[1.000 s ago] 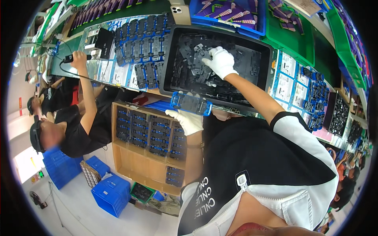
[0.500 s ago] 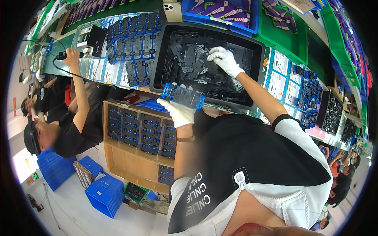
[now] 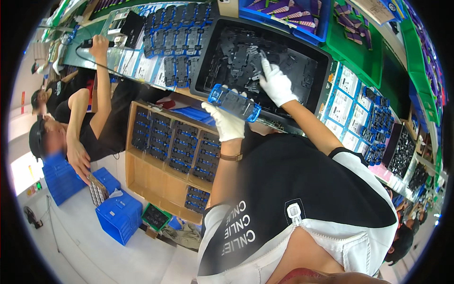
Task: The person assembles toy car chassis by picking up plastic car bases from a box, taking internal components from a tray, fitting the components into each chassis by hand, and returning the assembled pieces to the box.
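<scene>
My left hand, in a white glove, grips a car-like chassis with a black plate and translucent blue ends. It is held tilted at the near edge of a black bin. My right hand, also gloved, hangs over the bin with its index finger stretched out and the thumb apart. That fingertip looks grey; whether a small part touches it cannot be made out. Beneath lie loose flat black plates and smaller black pieces.
Rows of blue-and-black chassis stand left of the bin, others at right. A divided cardboard box holds more below. Blue and green trays lie beyond. At left, a co-worker's raised hand holds a black corded device.
My right hand has turned and stretched its index finger forward over the bin. My left hand still holds the chassis. The view has shifted; the co-worker's other arm now reaches down.
</scene>
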Demonstrator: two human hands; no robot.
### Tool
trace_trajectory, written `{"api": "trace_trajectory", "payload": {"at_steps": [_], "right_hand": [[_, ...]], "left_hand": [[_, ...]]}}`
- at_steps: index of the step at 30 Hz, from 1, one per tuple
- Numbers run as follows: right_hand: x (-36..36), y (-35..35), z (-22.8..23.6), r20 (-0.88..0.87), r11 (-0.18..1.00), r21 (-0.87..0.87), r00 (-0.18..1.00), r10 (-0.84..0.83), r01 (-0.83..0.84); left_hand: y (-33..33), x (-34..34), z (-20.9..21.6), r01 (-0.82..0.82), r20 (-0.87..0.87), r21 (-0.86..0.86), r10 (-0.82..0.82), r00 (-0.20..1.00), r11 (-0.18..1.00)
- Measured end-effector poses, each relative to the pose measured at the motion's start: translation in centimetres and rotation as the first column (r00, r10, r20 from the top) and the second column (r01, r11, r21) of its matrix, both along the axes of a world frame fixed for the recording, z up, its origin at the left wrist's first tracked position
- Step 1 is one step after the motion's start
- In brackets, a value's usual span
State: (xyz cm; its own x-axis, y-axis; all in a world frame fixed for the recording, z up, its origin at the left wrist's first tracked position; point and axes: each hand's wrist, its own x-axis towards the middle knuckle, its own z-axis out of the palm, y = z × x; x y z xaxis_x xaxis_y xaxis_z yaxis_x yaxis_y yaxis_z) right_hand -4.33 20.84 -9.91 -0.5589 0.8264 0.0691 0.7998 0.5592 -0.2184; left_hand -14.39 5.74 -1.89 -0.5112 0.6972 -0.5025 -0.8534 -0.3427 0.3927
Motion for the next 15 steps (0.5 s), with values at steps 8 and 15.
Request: {"api": "trace_trajectory", "payload": {"at_steps": [8,15], "right_hand": [[2.4,-5.0,15.0,-0.415,0.872,0.094,0.777,0.473,-0.481],[1.5,-7.7,15.2,-0.363,0.885,0.085,0.813,0.455,-0.457]], "left_hand": [[-0.7,0.0,-1.3,-0.244,0.564,0.435,-0.051,0.824,0.867],[1.4,1.6,1.3,0.068,-0.119,-0.037,-0.072,0.990,0.997]]}}
